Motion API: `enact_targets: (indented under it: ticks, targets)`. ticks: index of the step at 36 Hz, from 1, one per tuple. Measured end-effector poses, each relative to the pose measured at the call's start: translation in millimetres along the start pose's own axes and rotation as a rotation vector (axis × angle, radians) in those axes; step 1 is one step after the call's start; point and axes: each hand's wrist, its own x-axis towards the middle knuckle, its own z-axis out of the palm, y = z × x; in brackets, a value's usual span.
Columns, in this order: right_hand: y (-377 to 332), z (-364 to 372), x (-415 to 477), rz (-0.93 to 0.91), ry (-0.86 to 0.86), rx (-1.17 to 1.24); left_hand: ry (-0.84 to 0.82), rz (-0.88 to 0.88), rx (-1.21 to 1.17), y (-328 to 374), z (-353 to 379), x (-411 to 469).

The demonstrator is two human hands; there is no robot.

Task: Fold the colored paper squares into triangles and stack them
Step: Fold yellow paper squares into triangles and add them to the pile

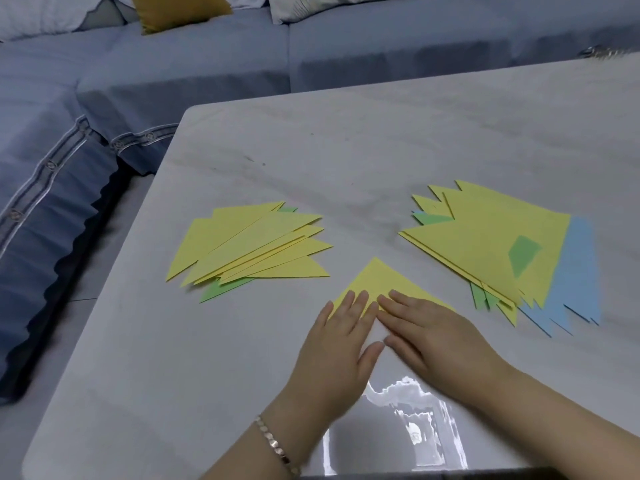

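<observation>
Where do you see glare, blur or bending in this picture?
Head view: bright glare on the table near the left hand and right hand. Head view: the table's far edge bows, likely lens distortion; yellow paper sharp, sofa slightly soft.

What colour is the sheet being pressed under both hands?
Yellow. The sheet shows best in the head view.
</observation>
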Motion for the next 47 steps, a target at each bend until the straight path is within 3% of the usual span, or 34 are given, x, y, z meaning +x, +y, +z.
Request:
enact_targets:
  ticks: [17,26,32,35,39,43,47]
  targets:
    - [40,-21,-47,0.239,0.114,-0.075,0.007,-0.055,-0.003,11,-6,0]
    - [37,-21,-46,0.239,0.135,-0.105,0.194,-0.017,0.050,-12,-24,-11]
    - [36,-21,-44,0.238,0.151,-0.101,0.301,-0.159,0.089,-36,-32,-22]
    - [36,-19,-42,0.232,0.170,-0.101,0.217,-0.249,0.044,-27,-40,-14]
    - [34,-20,-38,0.229,0.174,-0.118,0.115,-0.565,-0.184,-7,-49,11]
    - [32,-24,-36,0.244,0.170,-0.143,-0.030,-0.569,-0.140,3,-47,35]
    - [30,-26,-35,0.257,0.149,-0.146,-0.111,-0.617,-0.269,6,-47,47]
